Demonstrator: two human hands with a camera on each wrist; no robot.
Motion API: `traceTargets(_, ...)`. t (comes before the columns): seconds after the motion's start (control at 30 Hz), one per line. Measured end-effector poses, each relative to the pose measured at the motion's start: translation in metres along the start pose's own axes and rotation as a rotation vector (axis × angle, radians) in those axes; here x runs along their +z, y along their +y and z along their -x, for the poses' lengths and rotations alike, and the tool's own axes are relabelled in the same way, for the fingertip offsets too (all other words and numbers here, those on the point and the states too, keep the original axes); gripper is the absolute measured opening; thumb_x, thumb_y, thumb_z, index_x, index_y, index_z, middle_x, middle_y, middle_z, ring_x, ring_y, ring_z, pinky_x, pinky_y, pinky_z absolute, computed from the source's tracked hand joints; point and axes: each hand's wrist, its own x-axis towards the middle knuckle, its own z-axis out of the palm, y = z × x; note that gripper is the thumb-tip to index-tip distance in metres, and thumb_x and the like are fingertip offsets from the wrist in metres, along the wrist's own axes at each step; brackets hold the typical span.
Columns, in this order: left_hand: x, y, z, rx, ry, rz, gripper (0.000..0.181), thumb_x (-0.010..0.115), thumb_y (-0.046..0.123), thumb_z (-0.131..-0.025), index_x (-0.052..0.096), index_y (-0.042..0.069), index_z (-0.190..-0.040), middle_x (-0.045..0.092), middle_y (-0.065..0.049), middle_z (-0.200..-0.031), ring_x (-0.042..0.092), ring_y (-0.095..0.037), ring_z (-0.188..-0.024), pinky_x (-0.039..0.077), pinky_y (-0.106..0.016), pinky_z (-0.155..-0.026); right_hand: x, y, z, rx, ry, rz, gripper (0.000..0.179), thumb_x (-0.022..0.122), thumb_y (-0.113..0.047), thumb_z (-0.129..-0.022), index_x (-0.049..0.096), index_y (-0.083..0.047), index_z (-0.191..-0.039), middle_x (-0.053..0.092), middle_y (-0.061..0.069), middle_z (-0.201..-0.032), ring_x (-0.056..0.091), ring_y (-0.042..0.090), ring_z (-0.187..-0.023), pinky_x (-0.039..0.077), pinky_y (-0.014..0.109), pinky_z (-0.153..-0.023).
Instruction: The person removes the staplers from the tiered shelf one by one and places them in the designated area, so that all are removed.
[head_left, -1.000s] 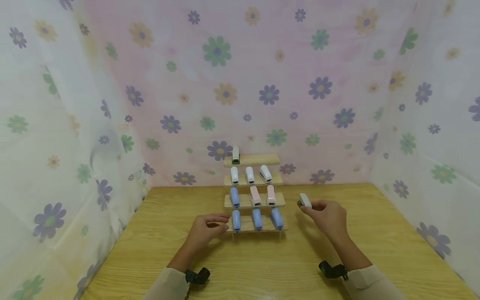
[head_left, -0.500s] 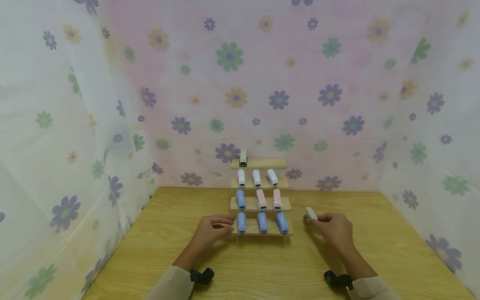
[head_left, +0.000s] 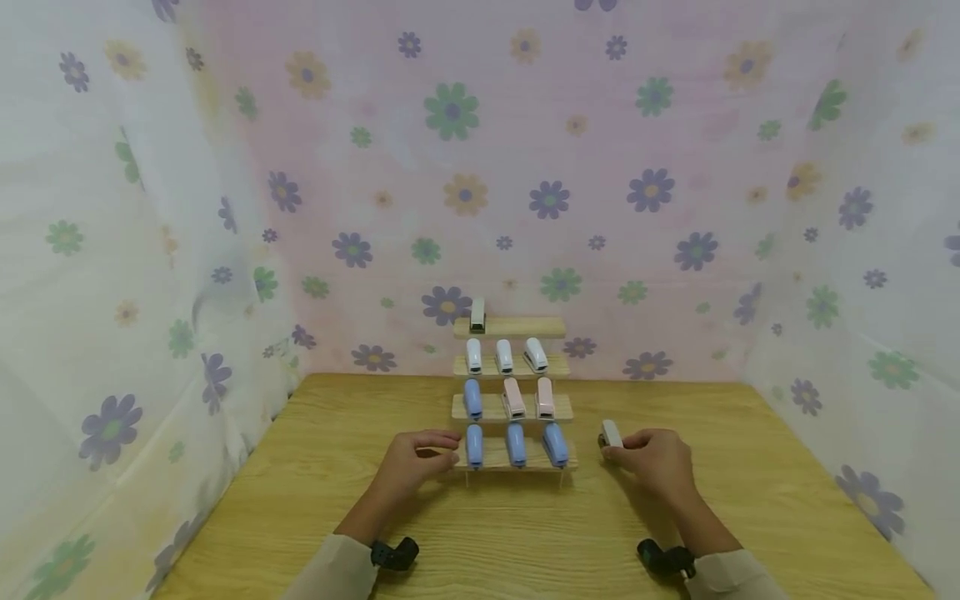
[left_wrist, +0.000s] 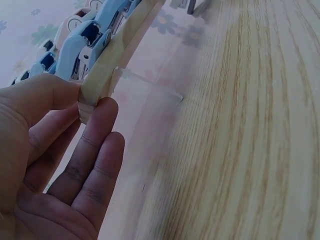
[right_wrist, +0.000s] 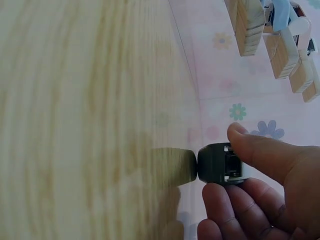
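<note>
My left hand (head_left: 416, 465) pinches the left end of the lowest board of a stepped wooden stand (head_left: 508, 327); in the left wrist view the thumb lies on one face of the board (left_wrist: 102, 80), fingertips on the other. My right hand (head_left: 660, 462), right of the stand, holds a small white stapler (head_left: 612, 434) between thumb and fingers. Seen from the right wrist, its dark base (right_wrist: 212, 164) is at the tabletop, meeting its reflection. Blue staplers (head_left: 516, 445), pink staplers (head_left: 544, 398) and white staplers (head_left: 503, 357) stand on the boards, and one pale stapler (head_left: 477, 314) on the top board.
The stand rests on a wood-grain table (head_left: 480, 542) on clear legs (left_wrist: 150, 85). Flower-printed cloth (head_left: 480, 150) hangs behind and at both sides. A black wrist camera (head_left: 395, 554) is worn on the left wrist and another (head_left: 665, 558) on the right.
My right hand has lowered the white stapler to the tabletop, and it now points more straight ahead. The left hand keeps its hold on the stand. The head view has shifted slightly.
</note>
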Motion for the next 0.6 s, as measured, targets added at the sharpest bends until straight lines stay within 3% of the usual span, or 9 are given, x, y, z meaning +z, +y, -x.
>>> traceTargets(0.4,-0.0013,-0.0003,-0.0007,-0.019,0.007,-0.005,0.014,0.083,0.023,-0.09,0.083,0.018,-0.103,0.073,0.003,-0.128,0.065,-0.021,-0.122,0.058,-0.025,-0.09,0.003,0.0022,-0.0017,0.008,-0.026,-0.005,0.039,0.092,-0.045,-0.076,0.08,-0.01,-0.089,0.076,0.005,-0.088,0.065,0.022,-0.079,0.052,0.03,-0.061)
traceTargets(0.6,-0.0002,0.0018,0.0014,-0.009,0.007,-0.02,0.015,0.081,0.022,-0.091,0.082,0.018,-0.106,0.073,0.002,-0.129,0.066,-0.022,-0.121,0.059,-0.028,-0.091,0.002,0.0019,0.0005,0.011,-0.039,-0.006,0.039,0.091,-0.044,-0.078,0.08,-0.009,-0.091,0.076,0.003,-0.086,0.066,0.021,-0.078,0.052,0.032,-0.06)
